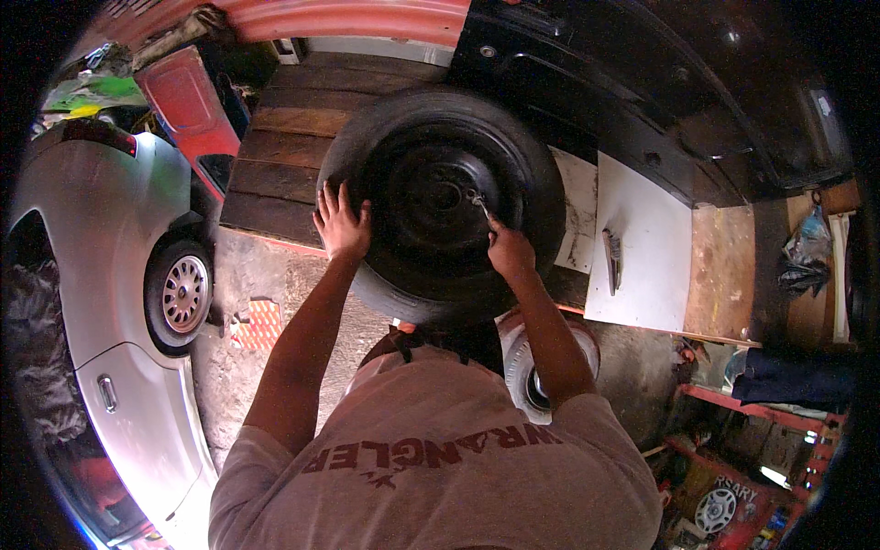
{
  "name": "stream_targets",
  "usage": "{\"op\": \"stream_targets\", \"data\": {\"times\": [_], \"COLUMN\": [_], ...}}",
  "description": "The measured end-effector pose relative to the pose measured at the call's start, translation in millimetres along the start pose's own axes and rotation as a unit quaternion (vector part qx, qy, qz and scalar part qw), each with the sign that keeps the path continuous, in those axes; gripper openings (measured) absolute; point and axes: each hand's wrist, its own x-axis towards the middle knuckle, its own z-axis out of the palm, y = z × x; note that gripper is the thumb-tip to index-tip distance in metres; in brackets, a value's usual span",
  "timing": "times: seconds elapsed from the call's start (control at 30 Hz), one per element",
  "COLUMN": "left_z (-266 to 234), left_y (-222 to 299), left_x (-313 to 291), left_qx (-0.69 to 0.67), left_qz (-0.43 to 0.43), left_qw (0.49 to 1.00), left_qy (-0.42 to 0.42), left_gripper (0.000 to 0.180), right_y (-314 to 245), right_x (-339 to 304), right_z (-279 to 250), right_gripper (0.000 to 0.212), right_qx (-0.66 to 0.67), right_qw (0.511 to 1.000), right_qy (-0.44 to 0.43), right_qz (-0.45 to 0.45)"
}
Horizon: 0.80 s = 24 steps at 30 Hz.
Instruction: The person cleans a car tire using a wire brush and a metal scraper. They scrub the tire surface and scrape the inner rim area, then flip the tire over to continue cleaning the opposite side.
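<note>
A black tyre [541, 174] on a dark wheel rim [408, 170] lies flat on the bench in front of me. My left hand [343, 225] rests on the tyre's left side, fingers spread and holding nothing. On the right, my right hand [511, 251] is closed around a small metal spanner [484, 207]. The spanner's far end is over the rim, just right of the centre hole. Whether it is seated on a nut or bolt is too small to tell.
The wheel lies on a dark plank bench [284, 124]. At right, a slim metal tool [612, 261] lies on a white board [646, 229]. Another wheel [527, 367] stands below the bench. A silver car [119, 302] is at left, a black panel [642, 82] behind.
</note>
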Motion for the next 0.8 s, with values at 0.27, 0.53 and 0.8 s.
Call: {"op": "stream_targets", "data": {"times": [0.27,0.53,0.8], "left_z": [3,1,-5], "left_y": [-3,-3,-1], "left_x": [-2,-2,-1], "left_qx": [0.007,0.005,-0.017], "left_qz": [0.001,-0.002,0.012], "left_qw": [1.0,1.0,1.0], "left_qy": [0.004,-0.001,-0.002], "left_gripper": [0.066,0.065,0.064], "right_y": [-29,-15,-2], "right_x": [-40,-16,-37], "right_z": [-1,1,31], "right_gripper": [0.041,0.039,0.042], "right_qx": [0.005,-0.003,0.113], "right_qw": [0.995,0.999,0.991], "right_qy": [-0.09,-0.038,-0.009], "right_qz": [-0.039,0.017,-0.067]}}
